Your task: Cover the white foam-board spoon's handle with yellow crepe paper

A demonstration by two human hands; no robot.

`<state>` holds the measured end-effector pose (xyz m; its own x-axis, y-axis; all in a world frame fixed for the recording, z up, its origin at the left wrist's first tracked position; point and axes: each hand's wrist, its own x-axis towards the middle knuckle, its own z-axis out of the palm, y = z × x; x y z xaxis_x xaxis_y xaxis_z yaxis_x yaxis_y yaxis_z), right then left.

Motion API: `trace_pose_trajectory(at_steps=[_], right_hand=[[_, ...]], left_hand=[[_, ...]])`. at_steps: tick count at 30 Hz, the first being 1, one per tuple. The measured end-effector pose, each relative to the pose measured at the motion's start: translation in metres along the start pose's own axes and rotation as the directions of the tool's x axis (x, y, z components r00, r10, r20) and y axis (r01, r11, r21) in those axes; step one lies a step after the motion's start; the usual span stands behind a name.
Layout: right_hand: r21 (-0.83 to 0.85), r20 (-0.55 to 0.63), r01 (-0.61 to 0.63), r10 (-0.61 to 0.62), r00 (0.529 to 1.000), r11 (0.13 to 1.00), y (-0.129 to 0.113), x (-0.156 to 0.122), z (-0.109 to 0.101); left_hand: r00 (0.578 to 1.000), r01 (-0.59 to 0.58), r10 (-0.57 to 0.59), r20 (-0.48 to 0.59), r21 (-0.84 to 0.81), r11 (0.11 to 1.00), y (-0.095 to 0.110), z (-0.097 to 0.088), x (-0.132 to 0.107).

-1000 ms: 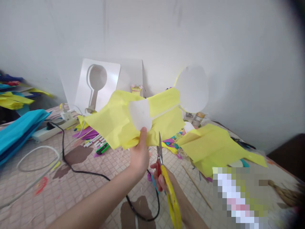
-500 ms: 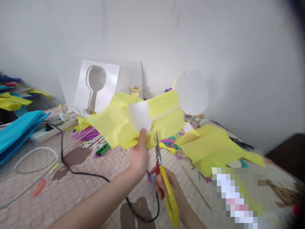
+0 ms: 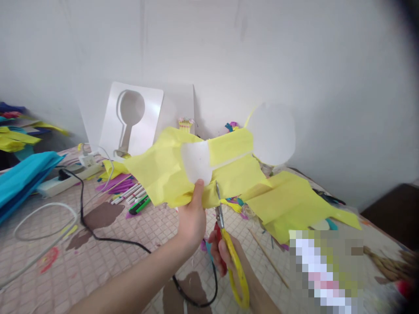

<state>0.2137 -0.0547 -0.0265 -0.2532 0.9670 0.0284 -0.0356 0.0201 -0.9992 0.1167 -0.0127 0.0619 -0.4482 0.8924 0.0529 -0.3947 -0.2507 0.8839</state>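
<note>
My left hand (image 3: 193,218) grips a sheet of yellow paper (image 3: 157,170), its thumb pressing on a white piece (image 3: 196,161) that lies against the sheet. A large white disc (image 3: 275,133) stands out at the right end, joined to the white piece by a narrow strip between yellow bands. In my right hand (image 3: 229,253) is a pair of scissors (image 3: 237,270) with one yellow and one red handle. Their blades point up at the lower edge of the yellow paper, just right of my left thumb. The fingers behind the paper are hidden.
More yellow paper (image 3: 291,200) lies on the right of the table. A green cutter (image 3: 139,205), a thin stick (image 3: 268,257) and a black cable (image 3: 121,240) are around my hands. Blue folded paper (image 3: 26,183) and a power strip (image 3: 68,179) sit left. A white cut-out board (image 3: 111,117) leans on the wall.
The yellow paper with its white disc has shifted slightly right and down. The scissor blades now overlap the paper's lower edge. Both hands keep their hold.
</note>
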Motion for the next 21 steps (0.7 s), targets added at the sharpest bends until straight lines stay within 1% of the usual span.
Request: trace_pose_trajectory(at_steps=[3,7,9,12,18,21], right_hand=[[0.0,0.002,0.007,-0.007,1.0,1.0,0.0,-0.001,0.0],[-0.006,0.007,0.034,-0.034,0.999,0.999,-0.005,-0.003,0.002],[-0.013,-0.009,0.015,-0.015,1.0,1.0,-0.008,-0.004,0.003],[0.002,-0.065,-0.042,0.042,0.997,0.999,-0.012,-0.005,0.006],[0.031,-0.1,-0.093,0.095,0.99,0.995,-0.008,-0.008,0.009],[0.06,-0.092,-0.128,0.133,0.987,0.99,-0.008,-0.009,0.01]], left_hand=[[1.0,0.022,-0.022,0.008,0.013,1.0,0.006,0.001,-0.003],[1.0,0.026,-0.026,0.013,0.032,0.999,0.008,0.0,-0.005],[0.998,0.05,-0.051,0.023,0.023,0.998,0.008,0.0,-0.005],[0.997,0.068,-0.069,0.022,0.015,0.998,0.006,0.0,-0.003],[0.999,-0.028,0.032,0.034,-0.095,0.995,-0.011,0.0,0.005],[0.998,-0.037,0.042,0.046,-0.099,0.994,-0.014,-0.001,0.006]])
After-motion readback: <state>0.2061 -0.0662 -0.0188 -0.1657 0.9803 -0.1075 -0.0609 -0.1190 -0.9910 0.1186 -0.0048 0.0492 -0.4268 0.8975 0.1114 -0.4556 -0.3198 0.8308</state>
